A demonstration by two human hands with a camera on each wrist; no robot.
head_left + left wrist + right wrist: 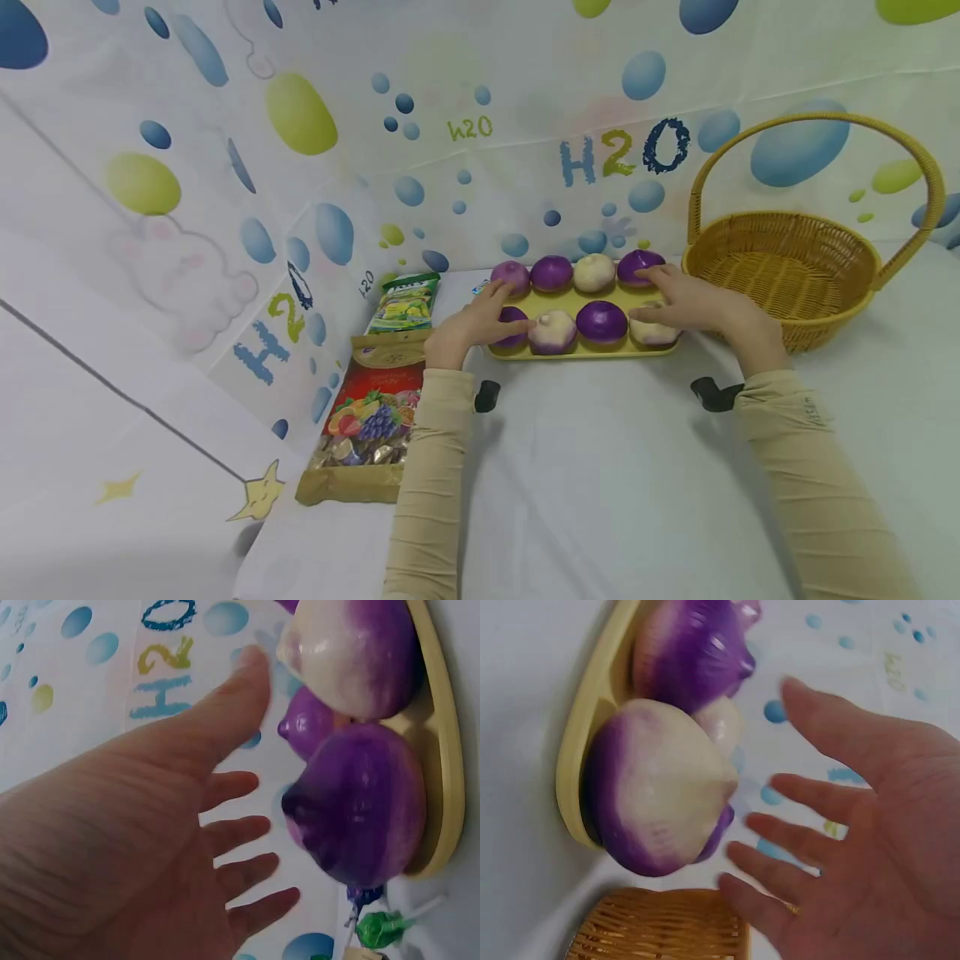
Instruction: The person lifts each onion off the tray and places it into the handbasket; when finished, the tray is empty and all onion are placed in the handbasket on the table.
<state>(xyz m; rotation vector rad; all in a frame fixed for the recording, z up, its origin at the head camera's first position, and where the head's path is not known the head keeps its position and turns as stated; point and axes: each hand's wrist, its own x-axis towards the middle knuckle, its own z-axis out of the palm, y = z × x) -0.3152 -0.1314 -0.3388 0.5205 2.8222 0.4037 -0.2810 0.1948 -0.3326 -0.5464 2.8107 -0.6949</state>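
Note:
A pale yellow tray [585,354] holds several glossy, pointed, onion-shaped vegetables in two rows. Some are purple, like the one in the front row [602,322]; others are white with purple, like its neighbour [552,332]. Over the tray's left end is my left hand [474,323], fingers spread and holding nothing. In the left wrist view, its thumb and fingers stand beside a dark purple one [364,806]. My right hand [701,302] hovers at the tray's right end, its fingers spread and empty. A white-and-purple one [664,787] lies beside that hand in the right wrist view.
At the right stands a woven basket [783,329] with a tall arched handle. To the left lie a red-and-gold candy bag [375,417] and a green snack packet [405,304]. Lollipops [379,928] lie behind the tray's left end, near the patterned wall cloth.

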